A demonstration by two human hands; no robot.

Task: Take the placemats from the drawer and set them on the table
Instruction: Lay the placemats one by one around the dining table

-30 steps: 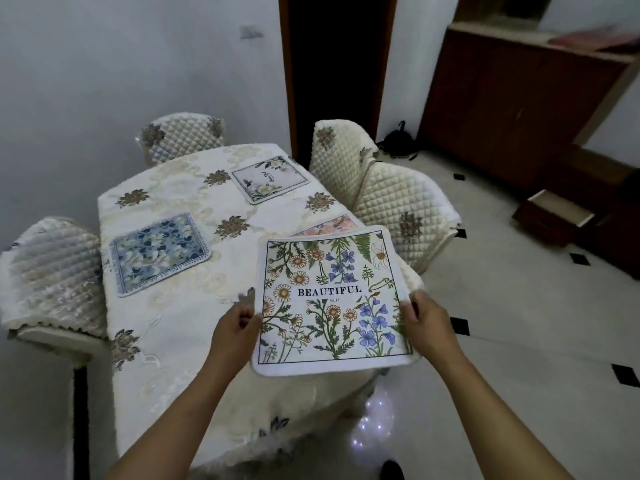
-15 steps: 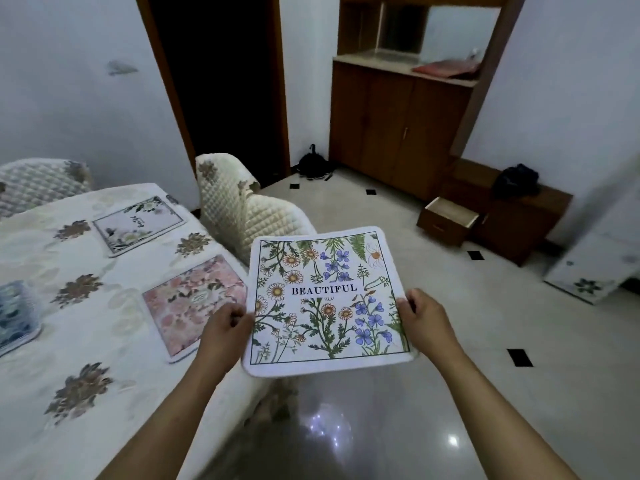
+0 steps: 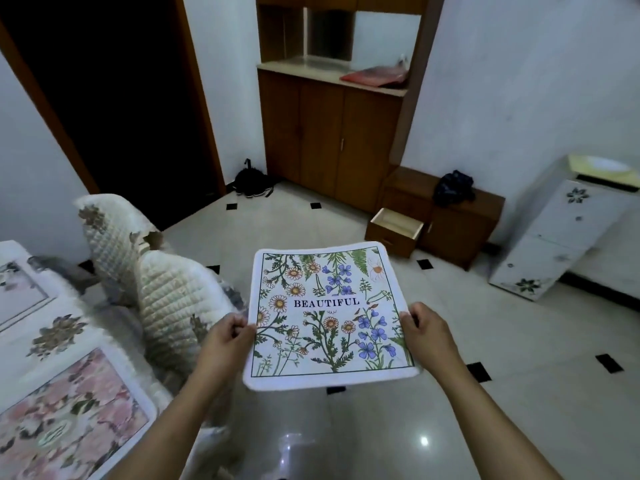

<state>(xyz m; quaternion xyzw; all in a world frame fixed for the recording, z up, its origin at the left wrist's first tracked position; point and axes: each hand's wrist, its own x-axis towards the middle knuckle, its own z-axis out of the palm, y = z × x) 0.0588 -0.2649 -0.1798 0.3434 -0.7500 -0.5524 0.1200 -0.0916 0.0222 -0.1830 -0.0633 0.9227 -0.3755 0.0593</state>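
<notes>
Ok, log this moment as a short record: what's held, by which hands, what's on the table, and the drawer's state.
held item: floral placemat printed BEAUTIFUL, roughly flat, over the floor beside the table
left hand: grips the mat's left edge
right hand: grips the mat's right edge
on table: pink floral placemat near the edge; part of another mat at the frame's left
chairs: two quilted chair backs beside the table
drawer: pulled open on the low wooden cabinet; looks empty

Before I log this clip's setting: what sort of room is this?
Likely a home dining room: a clothed table with placemats, padded chairs beside it, and a wooden sideboard by the wall.
</notes>
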